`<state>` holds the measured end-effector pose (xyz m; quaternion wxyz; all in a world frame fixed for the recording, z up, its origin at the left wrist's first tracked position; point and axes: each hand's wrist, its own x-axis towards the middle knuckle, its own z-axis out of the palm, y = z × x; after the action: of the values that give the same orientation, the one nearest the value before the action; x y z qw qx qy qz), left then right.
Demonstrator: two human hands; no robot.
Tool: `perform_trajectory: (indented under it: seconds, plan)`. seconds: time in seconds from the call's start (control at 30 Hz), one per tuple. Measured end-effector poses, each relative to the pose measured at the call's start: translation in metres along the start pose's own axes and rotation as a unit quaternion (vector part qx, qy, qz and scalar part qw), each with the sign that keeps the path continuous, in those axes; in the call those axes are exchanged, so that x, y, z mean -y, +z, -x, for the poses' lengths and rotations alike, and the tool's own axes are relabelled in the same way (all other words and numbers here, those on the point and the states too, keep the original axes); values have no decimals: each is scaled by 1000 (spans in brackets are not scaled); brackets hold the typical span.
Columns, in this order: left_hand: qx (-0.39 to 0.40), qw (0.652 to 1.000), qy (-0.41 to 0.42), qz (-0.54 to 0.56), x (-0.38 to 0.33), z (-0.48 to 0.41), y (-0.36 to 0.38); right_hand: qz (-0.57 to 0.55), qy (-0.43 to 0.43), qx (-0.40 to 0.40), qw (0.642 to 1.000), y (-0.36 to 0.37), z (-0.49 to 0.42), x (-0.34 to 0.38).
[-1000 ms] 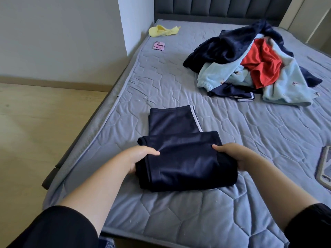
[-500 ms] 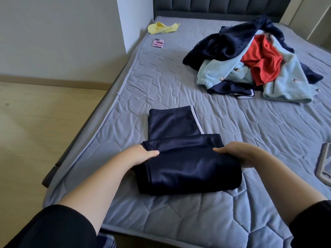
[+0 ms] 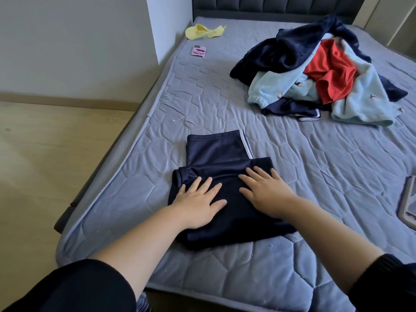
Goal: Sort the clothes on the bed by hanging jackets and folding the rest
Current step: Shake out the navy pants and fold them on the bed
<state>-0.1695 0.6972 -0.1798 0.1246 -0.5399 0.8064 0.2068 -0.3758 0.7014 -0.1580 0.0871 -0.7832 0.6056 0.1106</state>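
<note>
While the left hand point(image 3: 199, 200) and right hand point(image 3: 269, 194) press flat on the folded part of the navy trousers point(image 3: 216, 149) near the front edge of the bed point(image 3: 326, 176), their fingers lie straight and spread, gripping nothing, so the step in hand looks like smoothing a fold. One unfolded section sticks out beyond the hands. The next move probably calls for folding it over, then reaching to the heap of clothes point(image 3: 315, 70) well apart.
</note>
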Motion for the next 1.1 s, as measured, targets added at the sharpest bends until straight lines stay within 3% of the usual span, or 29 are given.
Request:
perform_trajectory:
  seconds: [0.13,0.2,0.4,0.53,0.67,0.73,0.8,0.87,0.9,0.97,1.03,1.1]
  plan:
    - [-10,1000,-10,1,2,-4,4,-7,-68,80,994,-15,17,10]
    - [-7,1000,-8,4,2,-6,5,44,-96,107,989,-11,31,17]
    - [11,999,-7,47,6,-10,-6,152,-126,-43,979,-7,42,26]
    - [16,987,27,158,11,-8,-26,109,-141,-131,975,-22,41,26]
    - [98,908,-5,407,15,9,-48,25,-104,-127,986,-50,38,22]
    - [143,841,-3,522,24,17,-55,-49,-68,-96,992,-62,39,17]
    - [184,756,36,627,36,25,-61,-137,-28,-47,989,-73,39,8]
    - [211,721,100,652,45,32,-64,-221,13,-17,975,-82,37,-6]
    - [216,725,125,642,46,35,-65,-256,32,-17,966,-84,35,-13]
    - [195,769,157,588,39,32,-63,-317,59,-44,946,-83,29,-23]
    - [103,806,148,564,27,22,-58,-380,84,-100,916,-76,22,-30]
    - [-4,795,83,601,21,14,-54,-412,112,-190,884,-68,13,-37]
